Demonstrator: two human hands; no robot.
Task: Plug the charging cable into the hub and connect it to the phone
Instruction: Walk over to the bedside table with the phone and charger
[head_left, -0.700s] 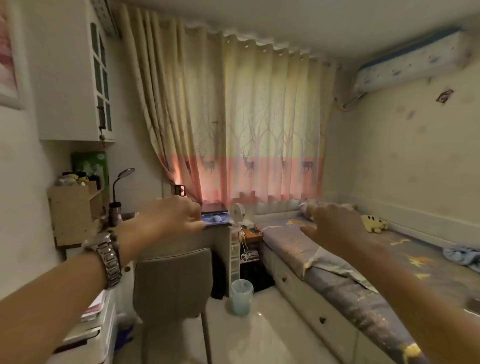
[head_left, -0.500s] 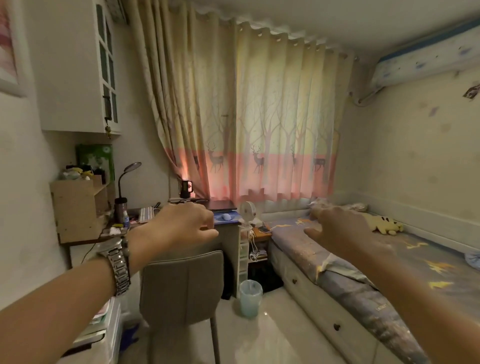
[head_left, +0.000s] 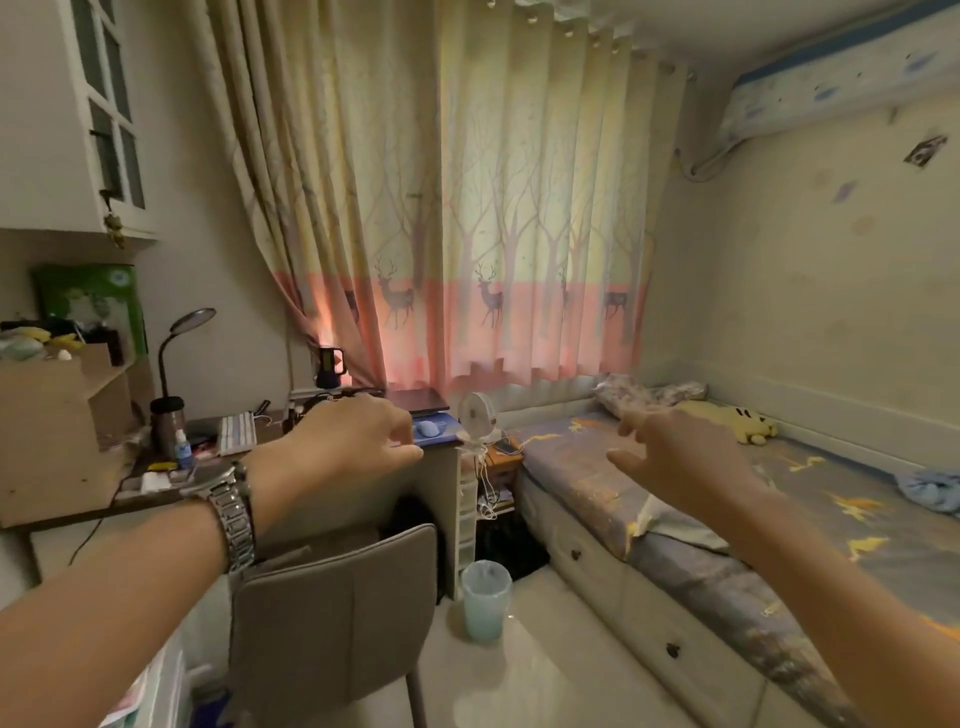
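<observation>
Both my arms reach forward into a small bedroom. My left hand (head_left: 353, 441), with a metal watch on the wrist, hovers over the desk's front edge with fingers loosely curled and nothing in it. My right hand (head_left: 675, 457) hangs over the bed's near end, fingers spread, empty. A phone (head_left: 503, 447) lies on a small orange stand between desk and bed. White cables (head_left: 485, 488) dangle beside that stand under a small white fan (head_left: 475, 415). I cannot make out a hub.
The desk (head_left: 156, 493) carries a keyboard (head_left: 236, 434), a lamp, a steel cup, a mouse on a blue pad and clutter. A grey chair (head_left: 337, 597) stands before it. A pale bin (head_left: 485, 600) sits on the floor. The bed (head_left: 727, 545) fills the right side.
The view has moved closer to the desk and bed. Both hands stay stretched forward, and the right hand's fingers have spread wider.
</observation>
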